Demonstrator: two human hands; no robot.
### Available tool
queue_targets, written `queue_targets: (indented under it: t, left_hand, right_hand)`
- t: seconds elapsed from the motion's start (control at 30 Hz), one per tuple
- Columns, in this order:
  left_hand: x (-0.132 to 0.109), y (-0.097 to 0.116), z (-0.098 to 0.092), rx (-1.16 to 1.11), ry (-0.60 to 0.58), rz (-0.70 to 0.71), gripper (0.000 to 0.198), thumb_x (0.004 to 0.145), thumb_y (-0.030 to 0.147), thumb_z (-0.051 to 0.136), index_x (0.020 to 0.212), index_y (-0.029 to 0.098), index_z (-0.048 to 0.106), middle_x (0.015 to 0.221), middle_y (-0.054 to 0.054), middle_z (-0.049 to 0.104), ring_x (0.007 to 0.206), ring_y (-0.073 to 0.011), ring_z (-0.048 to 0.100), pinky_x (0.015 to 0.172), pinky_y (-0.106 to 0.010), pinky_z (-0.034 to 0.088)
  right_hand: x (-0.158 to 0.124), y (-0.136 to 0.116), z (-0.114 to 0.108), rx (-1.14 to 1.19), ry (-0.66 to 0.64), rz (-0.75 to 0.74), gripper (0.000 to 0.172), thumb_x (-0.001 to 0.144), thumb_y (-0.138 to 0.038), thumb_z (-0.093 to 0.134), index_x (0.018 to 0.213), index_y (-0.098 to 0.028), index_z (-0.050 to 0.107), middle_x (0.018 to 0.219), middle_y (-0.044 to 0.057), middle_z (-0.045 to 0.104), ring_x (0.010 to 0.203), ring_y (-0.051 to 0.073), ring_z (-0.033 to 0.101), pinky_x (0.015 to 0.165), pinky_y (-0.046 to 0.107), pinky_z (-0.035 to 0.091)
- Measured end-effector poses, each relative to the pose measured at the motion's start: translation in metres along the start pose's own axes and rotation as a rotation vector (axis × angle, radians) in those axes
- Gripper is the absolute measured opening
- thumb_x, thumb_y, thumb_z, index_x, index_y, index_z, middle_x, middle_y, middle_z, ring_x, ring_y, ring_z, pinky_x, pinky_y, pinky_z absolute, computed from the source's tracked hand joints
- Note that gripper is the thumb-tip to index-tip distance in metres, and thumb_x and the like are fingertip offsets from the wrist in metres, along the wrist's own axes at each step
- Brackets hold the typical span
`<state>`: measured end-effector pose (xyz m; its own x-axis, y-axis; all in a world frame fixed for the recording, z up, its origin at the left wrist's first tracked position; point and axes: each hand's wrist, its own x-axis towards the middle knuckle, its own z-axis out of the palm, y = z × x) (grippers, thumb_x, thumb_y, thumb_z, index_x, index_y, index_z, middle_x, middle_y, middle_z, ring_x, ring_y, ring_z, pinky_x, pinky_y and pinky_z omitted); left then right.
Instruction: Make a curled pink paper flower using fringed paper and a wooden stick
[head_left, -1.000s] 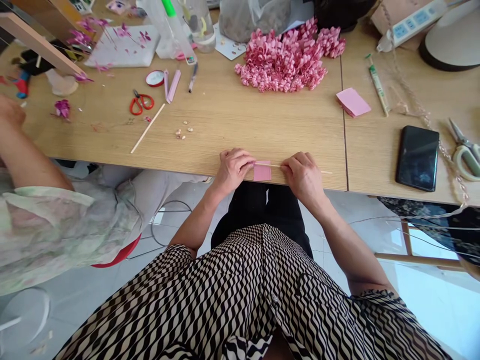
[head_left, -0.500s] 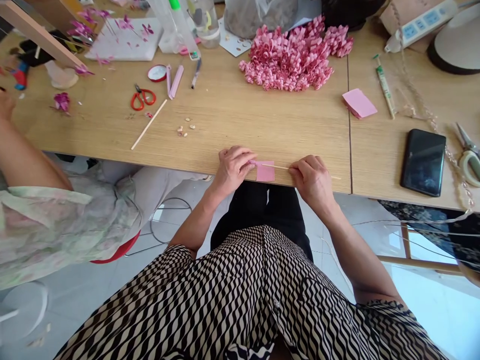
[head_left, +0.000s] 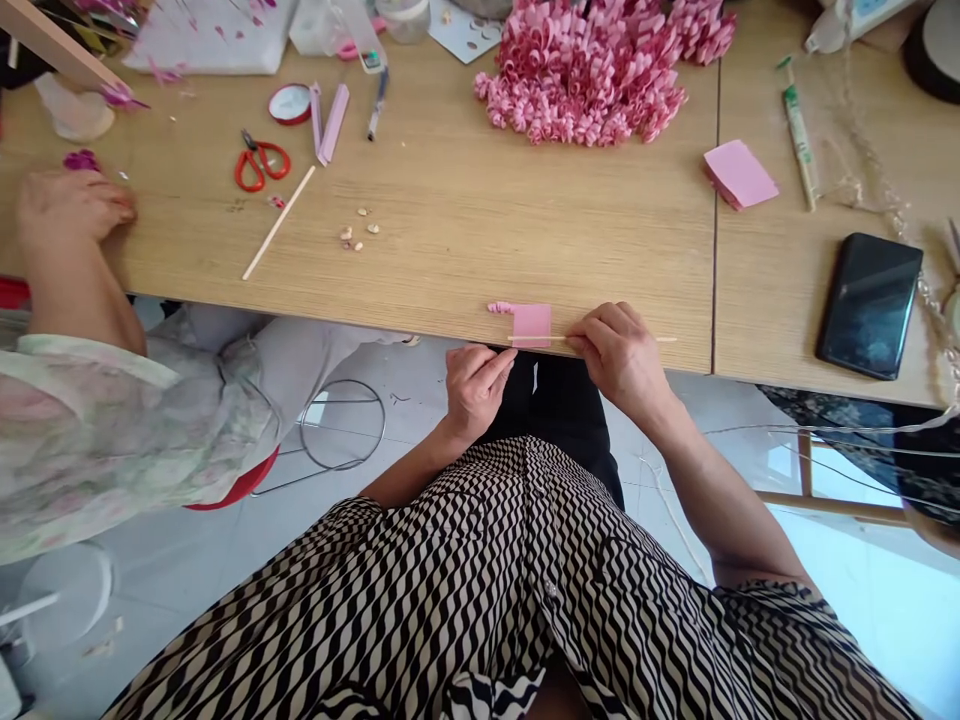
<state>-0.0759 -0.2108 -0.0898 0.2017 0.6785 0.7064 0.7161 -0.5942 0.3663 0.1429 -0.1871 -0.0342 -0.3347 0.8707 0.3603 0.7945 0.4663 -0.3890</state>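
Pink square [head_left: 533,322], flat near the close edge of the table [head_left: 600,245]; clock positions are taken about it, with 12 toward the table's far side. A coiled pink curl [head_left: 500,308] extends from its corner between 9 and 10 o'clock. The stick [head_left: 654,340] lies across the square's 6 o'clock edge. Just past 3 o'clock, the right hand [head_left: 611,340] grips the stick between thumb and fingers. Between 7 and 8, the left hand [head_left: 478,388] has its fingers folded, tips by the stick's end; whether they pinch anything cannot be told.

Progress, as judged: one strip appears curled, while the rest of the square remains flat and uncurled. Farther out, the heap [head_left: 585,85] between 12 and 1 o'clock shows many curled pieces, apparently finished; the stack [head_left: 741,174] at 2 o'clock is flat and seemingly unworked. A phone [head_left: 870,305] lies at 3 o'clock, scissors [head_left: 262,162] at 10.
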Motion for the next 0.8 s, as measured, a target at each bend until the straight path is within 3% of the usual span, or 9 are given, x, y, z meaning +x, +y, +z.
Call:
queue_targets:
  t: [0.23, 0.63, 0.8]
  left_hand:
    - [0.0003, 0.0013, 0.0031, -0.016, 0.032, -0.042, 0.017, 0.094, 0.020, 0.058, 0.105, 0.021, 0.071, 0.072, 0.000, 0.062, 0.076, -0.0126, 0.059, 0.080, -0.031, 0.043]
    - [0.0030, 0.0029, 0.0020, 0.031, -0.090, -0.209, 0.026, 0.099, 0.033, 0.049, 0.104, 0.024, 0.073, 0.071, -0.001, 0.062, 0.076, -0.0153, 0.059, 0.083, -0.035, 0.038]
    - [0.0077, 0.0045, 0.0008, 0.113, -0.065, -0.148, 0.024, 0.098, 0.031, 0.050, 0.102, 0.025, 0.073, 0.068, 0.000, 0.061, 0.070, -0.0135, 0.057, 0.078, -0.033, 0.035]
  right_hand:
    - [-0.0031, 0.0024, 0.0015, 0.005, -0.037, 0.042, 0.025, 0.096, -0.028, 0.043, 0.084, -0.021, 0.064, 0.086, 0.008, 0.062, 0.082, 0.021, 0.048, 0.074, 0.036, 0.041]
    - [-0.0010, -0.0016, -0.0011, 0.012, -0.082, 0.072, 0.024, 0.094, -0.023, 0.044, 0.084, -0.022, 0.066, 0.086, 0.008, 0.061, 0.082, 0.021, 0.048, 0.075, 0.037, 0.041]
    - [-0.0013, -0.0009, -0.0003, -0.012, -0.082, 0.059, 0.024, 0.095, -0.023, 0.043, 0.084, -0.022, 0.065, 0.086, 0.007, 0.061, 0.082, 0.021, 0.049, 0.075, 0.036, 0.041]
